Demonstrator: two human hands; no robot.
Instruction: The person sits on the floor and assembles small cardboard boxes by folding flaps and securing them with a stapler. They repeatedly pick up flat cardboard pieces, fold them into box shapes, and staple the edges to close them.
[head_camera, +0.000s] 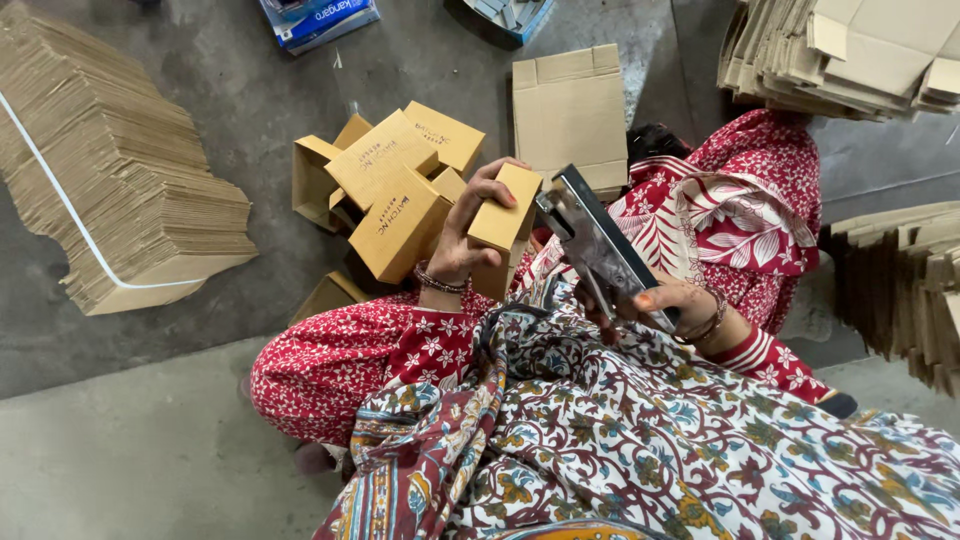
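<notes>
The grey concrete floor (150, 440) carries everything here, with a big strapped stack of flat cardboard (110, 170) lying at the left and more flattened cartons (850, 50) piled at the top right and down the right edge. Ahead of the person's knees sits a heap of folded brown boxes (395, 175), and just behind it one flat carton blank (570, 110) lies alone. The left hand (470, 235) is closed around a small brown box (505, 215), held upright just beside the heap, fingers curled over its top edge. The right hand (670, 305) grips the rear of a metal stapler (600, 245), whose nose points at the small box and nearly touches it. Patterned cloth hides the lap, and blue packets (320, 20) at the top are cut off.
</notes>
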